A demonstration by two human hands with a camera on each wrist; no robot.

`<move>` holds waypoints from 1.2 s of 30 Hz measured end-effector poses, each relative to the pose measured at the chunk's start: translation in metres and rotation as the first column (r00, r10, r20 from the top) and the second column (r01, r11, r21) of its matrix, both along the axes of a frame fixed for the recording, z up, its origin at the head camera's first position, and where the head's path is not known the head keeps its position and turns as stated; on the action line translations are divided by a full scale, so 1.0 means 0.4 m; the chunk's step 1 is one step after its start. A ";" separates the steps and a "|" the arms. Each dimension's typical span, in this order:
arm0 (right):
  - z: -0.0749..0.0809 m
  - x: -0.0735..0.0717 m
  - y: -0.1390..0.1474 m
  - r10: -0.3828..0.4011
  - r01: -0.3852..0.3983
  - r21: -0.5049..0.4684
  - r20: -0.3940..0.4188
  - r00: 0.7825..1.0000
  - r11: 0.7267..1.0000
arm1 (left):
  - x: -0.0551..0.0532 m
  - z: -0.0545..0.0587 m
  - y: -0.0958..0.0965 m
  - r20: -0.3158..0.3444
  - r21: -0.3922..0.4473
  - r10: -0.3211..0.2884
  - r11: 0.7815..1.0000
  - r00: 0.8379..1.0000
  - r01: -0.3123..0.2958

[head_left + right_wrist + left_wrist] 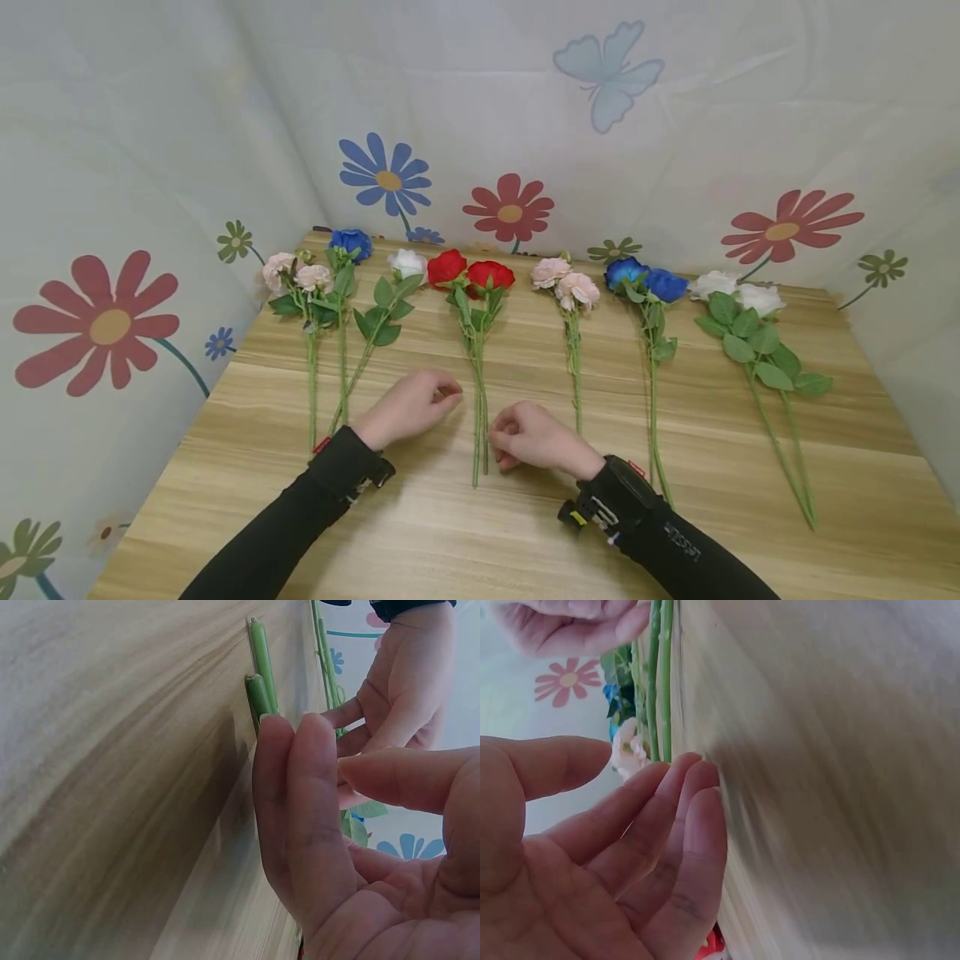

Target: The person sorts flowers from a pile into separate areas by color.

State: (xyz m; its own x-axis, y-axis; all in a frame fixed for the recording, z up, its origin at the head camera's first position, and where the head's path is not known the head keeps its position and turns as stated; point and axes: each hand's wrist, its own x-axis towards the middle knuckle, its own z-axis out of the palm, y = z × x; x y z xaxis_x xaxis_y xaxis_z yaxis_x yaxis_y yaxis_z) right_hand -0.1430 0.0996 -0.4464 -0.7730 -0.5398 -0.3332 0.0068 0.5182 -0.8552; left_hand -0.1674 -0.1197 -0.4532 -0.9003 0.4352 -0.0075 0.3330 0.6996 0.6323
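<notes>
Two red roses [491, 275] lie side by side in the middle of the wooden table, blooms away from me, green stems [477, 417] toward me. My left hand [411, 406] is just left of these stems. In the left wrist view its fingers [697, 825] are loosely bent, the thumb apart from them, nothing between. Right of the stems, my right hand [536, 435] has its fingertips close to the lower stem ends [261, 682]. Its thumb and fingers bend toward each other with a gap and hold nothing.
To the left lie pale pink flowers [313, 277], a blue rose [351, 243] and a white rose [407, 263], stems partly crossing. To the right are pink flowers [576, 288], blue roses [664, 285] and white roses [759, 298]. A flower-printed curtain [465, 100] borders the table [450, 550].
</notes>
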 end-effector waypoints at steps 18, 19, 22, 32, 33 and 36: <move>-0.004 -0.003 -0.010 0.012 -0.013 -0.007 -0.029 1.000 1.000 | -0.018 -0.004 0.067 0.053 -0.010 -0.079 0.997 0.995 0.080; -0.003 -0.004 -0.011 0.008 -0.009 -0.010 -0.024 1.000 1.000 | -0.020 -0.003 0.069 0.060 -0.008 -0.078 0.997 0.995 0.079; -0.005 -0.007 -0.011 0.004 -0.004 -0.012 -0.017 1.000 1.000 | -0.025 -0.001 0.073 0.081 -0.002 -0.077 0.997 0.994 0.077; -0.005 -0.023 -0.009 0.002 -0.001 0.008 -0.046 0.999 1.000 | -0.044 -0.001 0.084 0.098 0.018 -0.083 0.996 0.992 0.082; -0.005 -0.024 -0.009 0.002 -0.001 0.010 -0.048 0.999 1.000 | -0.045 -0.001 0.085 0.103 0.015 -0.083 0.997 0.991 0.082; -0.002 -0.024 -0.009 0.001 0.000 0.024 -0.066 0.998 1.000 | -0.049 0.000 0.088 0.107 0.004 -0.077 0.997 0.991 0.077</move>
